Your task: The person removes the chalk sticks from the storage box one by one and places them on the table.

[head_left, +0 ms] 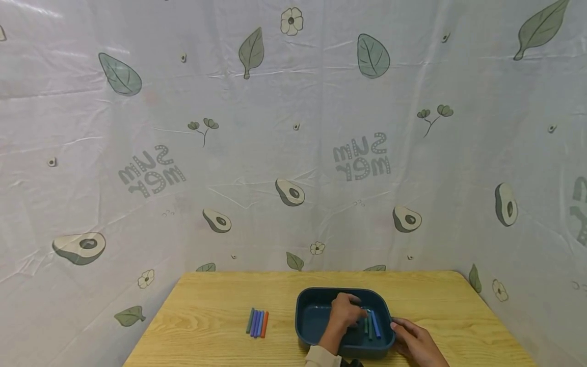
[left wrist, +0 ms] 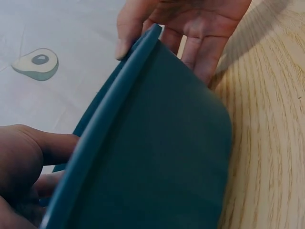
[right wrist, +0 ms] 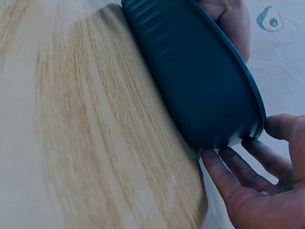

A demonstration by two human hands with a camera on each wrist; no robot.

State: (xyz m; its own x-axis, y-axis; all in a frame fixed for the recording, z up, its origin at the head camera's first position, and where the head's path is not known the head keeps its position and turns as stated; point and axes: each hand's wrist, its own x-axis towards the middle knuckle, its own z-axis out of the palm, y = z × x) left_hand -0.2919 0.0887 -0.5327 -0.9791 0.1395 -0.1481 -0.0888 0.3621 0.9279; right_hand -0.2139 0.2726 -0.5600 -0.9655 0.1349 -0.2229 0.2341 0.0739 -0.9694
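A dark blue plastic bin point(head_left: 316, 334) stands on the table. My left hand point(head_left: 345, 312) reaches down inside it, fingers pointing right toward slim coloured sticks that look like crayons or chalk. A blue stick point(head_left: 375, 324) and a green stick point(head_left: 370, 327) lie near the bin's right end. The left fingertips are hidden, in the left wrist view by the bin's wall, so whether they hold a stick is unclear. With thumb at the rim and fingers against the outer wall, my right hand point(right wrist: 267, 176) grips the bin's right end.
Left of the bin, several sticks lie side by side on the wooden table point(head_left: 206, 306), among them a green stick point(head_left: 249, 320) and an orange stick point(head_left: 264, 324). A pale printed sheet point(head_left: 257, 153) hangs behind the table and along its sides.
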